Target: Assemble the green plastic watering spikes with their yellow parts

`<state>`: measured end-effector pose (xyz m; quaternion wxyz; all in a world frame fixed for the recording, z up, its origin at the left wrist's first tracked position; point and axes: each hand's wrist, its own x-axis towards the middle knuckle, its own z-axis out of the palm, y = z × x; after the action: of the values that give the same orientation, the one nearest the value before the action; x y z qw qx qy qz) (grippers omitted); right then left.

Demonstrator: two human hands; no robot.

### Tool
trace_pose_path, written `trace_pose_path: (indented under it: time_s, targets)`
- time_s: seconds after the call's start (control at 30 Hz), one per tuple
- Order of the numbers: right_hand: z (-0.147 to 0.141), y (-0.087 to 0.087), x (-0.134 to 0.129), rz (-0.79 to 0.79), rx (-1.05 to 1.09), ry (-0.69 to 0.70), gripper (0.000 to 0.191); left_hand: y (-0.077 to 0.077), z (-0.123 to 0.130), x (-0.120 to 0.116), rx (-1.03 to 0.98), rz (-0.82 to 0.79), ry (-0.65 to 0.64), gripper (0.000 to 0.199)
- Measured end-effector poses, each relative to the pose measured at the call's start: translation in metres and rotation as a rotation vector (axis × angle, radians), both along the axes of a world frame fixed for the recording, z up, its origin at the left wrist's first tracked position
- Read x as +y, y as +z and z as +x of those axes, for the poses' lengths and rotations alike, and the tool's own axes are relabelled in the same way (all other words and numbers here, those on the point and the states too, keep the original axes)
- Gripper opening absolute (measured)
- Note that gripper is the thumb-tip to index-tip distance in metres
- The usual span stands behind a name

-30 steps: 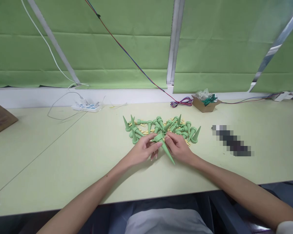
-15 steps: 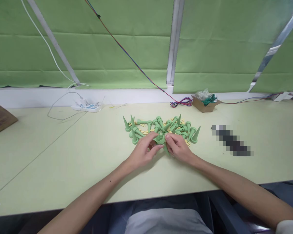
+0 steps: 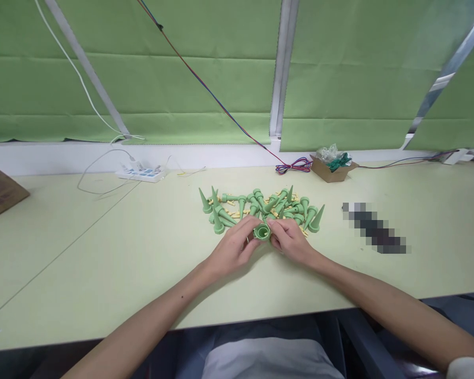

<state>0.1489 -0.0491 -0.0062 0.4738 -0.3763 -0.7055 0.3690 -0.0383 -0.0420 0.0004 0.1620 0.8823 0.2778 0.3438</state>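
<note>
My left hand (image 3: 237,243) is closed around the head of a green plastic watering spike (image 3: 262,232). The round, threaded opening of this spike faces me, and its pointed end is hidden behind it. Against the right side of its rim, my right hand (image 3: 289,237) is pinched shut; whatever sits between those fingertips is hidden. Just beyond both hands lies a heap of similar green spikes (image 3: 258,195), some standing point up and others lying on their sides. Small yellow plastic pieces (image 3: 234,214) are scattered among them.
A white power strip (image 3: 142,173) with cables sits at the back left. Coiled red-and-blue wire (image 3: 293,166) lies beside a small cardboard box (image 3: 332,171) holding plastic and green material. A pixelated dark object (image 3: 374,229) is on the right, brown cardboard (image 3: 2,192) far left.
The spike has turned so its opening faces me more squarely, and it sits slightly lower. Its pointed end, visible below the fingers before, is now out of sight. My right hand has barely moved.
</note>
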Motion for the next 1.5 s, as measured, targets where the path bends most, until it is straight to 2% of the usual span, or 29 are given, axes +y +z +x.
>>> trace_pose_path:
  time_s: [0.2,0.33,0.5,0.6,0.7,0.87,1.0,1.07,1.17,1.5]
  targets:
    - [-0.002,-0.004,0.000,0.010,0.061,-0.022,0.053,0.002,0.002,-0.001,-0.029,-0.012,0.008,0.021]
    - [-0.004,-0.006,-0.001,-0.004,0.144,0.009,0.049,0.003,0.004,0.000,-0.064,-0.052,0.062,0.020]
    - [-0.004,-0.006,-0.003,-0.020,0.187,0.009,0.047,0.004,0.006,-0.002,-0.111,-0.185,0.175,0.017]
    - [-0.004,-0.007,-0.001,-0.012,0.200,-0.007,0.047,0.006,0.007,-0.003,-0.143,-0.300,0.197,0.021]
    - [-0.003,-0.008,0.000,-0.005,0.212,-0.012,0.045,0.007,0.008,-0.002,-0.210,-0.458,0.153,0.029]
    - [-0.002,-0.007,0.001,0.042,0.124,-0.007,0.044,0.009,0.009,0.002,-0.362,-0.773,0.001,0.046]
    - [-0.001,-0.008,0.001,0.082,0.026,0.004,0.045,0.010,0.010,0.002,-0.392,-0.990,-0.089,0.051]
    - [-0.001,-0.009,0.001,0.081,0.007,0.014,0.045,0.009,0.010,0.002,-0.403,-1.049,-0.132,0.052]
    - [-0.001,-0.009,0.001,0.073,0.004,0.032,0.044,0.008,0.009,0.003,-0.427,-1.066,-0.144,0.049]
    - [-0.001,-0.012,0.002,0.047,-0.014,0.067,0.042,0.012,0.004,0.004,-0.401,-0.957,-0.127,0.042]
